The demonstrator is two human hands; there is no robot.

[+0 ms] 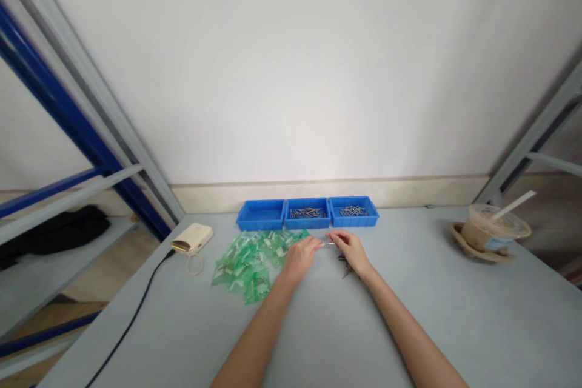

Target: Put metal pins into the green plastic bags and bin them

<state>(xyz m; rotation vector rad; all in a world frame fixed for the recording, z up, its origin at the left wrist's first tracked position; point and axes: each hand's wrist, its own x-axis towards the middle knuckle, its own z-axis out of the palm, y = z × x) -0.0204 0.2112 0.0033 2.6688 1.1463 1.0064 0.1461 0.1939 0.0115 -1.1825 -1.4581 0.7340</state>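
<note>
My left hand (301,256) and my right hand (349,249) meet over the grey table (409,315), both pinched on a small clear bag (327,244) held between them. A heap of small green bags (252,257) lies just left of my left hand. A few dark screws (344,265) rest on the table under my right wrist. Beyond the hands stand three blue bins in a row: the left one (260,215) looks empty, the middle one (307,213) and the right one (353,211) hold metal screws.
A cream-coloured device (193,238) with a black cable (136,315) sits at the left of the table. A plastic cup with a straw (493,231) stands at the far right. Metal shelving frames flank both sides, and a white wall is behind.
</note>
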